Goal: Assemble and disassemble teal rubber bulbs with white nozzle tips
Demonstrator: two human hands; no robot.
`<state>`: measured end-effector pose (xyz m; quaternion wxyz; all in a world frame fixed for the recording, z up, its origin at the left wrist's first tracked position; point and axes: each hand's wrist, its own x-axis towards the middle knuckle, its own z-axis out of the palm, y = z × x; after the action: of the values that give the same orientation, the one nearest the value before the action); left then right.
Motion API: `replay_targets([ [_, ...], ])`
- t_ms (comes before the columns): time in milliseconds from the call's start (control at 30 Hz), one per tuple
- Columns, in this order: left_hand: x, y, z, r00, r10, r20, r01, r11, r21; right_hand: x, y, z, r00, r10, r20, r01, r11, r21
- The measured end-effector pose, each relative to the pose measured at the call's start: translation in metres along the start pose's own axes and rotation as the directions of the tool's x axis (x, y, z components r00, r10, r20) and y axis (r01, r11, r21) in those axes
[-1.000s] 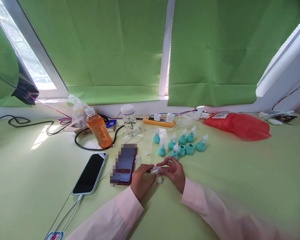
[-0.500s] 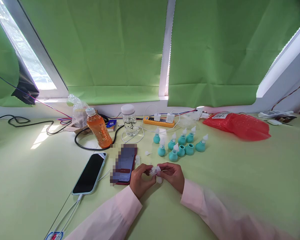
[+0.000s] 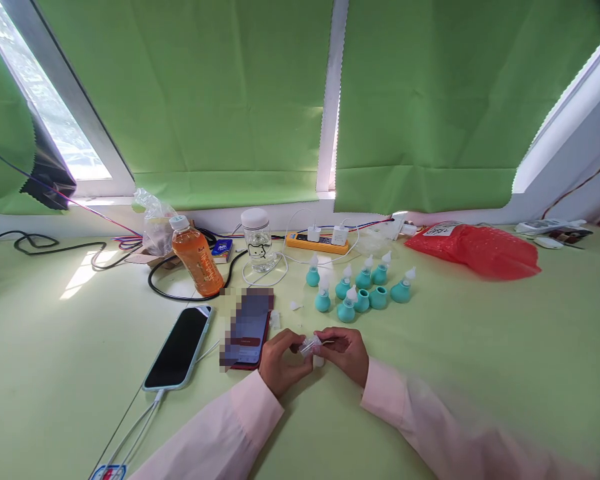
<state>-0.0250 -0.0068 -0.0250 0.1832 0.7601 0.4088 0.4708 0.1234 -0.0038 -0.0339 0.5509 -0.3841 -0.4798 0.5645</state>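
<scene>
Between my two hands is a small clear plastic piece, pinched from both sides just above the table. My left hand grips its left side with thumb and fingers. On its right side, my right hand closes thumb and fingertips around it. A small white piece shows below the fingers, partly hidden. Beyond the hands stand several teal squeeze bulbs, most topped with translucent white nozzles; two bulbs have open tops. Another clear piece and a loose white tip lie nearby.
A phone with a lit screen lies left of my hands, and a dark-screened phone with cables farther left. Behind are an orange drink bottle, a lidded clear jar, a power strip and a red plastic bag.
The clear plastic piece has turned slightly between my fingers. Both hands stay in nearly the same place, and the things on the table have not moved.
</scene>
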Motion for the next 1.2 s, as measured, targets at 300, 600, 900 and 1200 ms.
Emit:
replay_targets([
  [300,0.001,0.005,0.001,1.000,-0.003,-0.015,0.002,0.999,-0.046,-0.002,-0.004,-0.003,0.992,-0.118,0.045,0.121,0.991,-0.063],
  [600,0.002,0.008,0.000,0.994,0.053,-0.090,-0.056,0.998,-0.034,-0.013,-0.013,0.001,0.839,-0.518,0.168,0.530,0.709,-0.464],
  [900,0.001,-0.001,0.001,0.974,-0.226,0.015,0.226,0.973,-0.043,0.018,-0.037,-0.077,0.370,-0.891,0.262,0.432,-0.085,-0.898],
  [1200,0.001,0.000,0.000,0.931,-0.359,0.067,0.365,0.926,-0.102,0.031,-0.029,-0.085,0.772,-0.615,0.163,0.002,-0.254,-0.967],
])
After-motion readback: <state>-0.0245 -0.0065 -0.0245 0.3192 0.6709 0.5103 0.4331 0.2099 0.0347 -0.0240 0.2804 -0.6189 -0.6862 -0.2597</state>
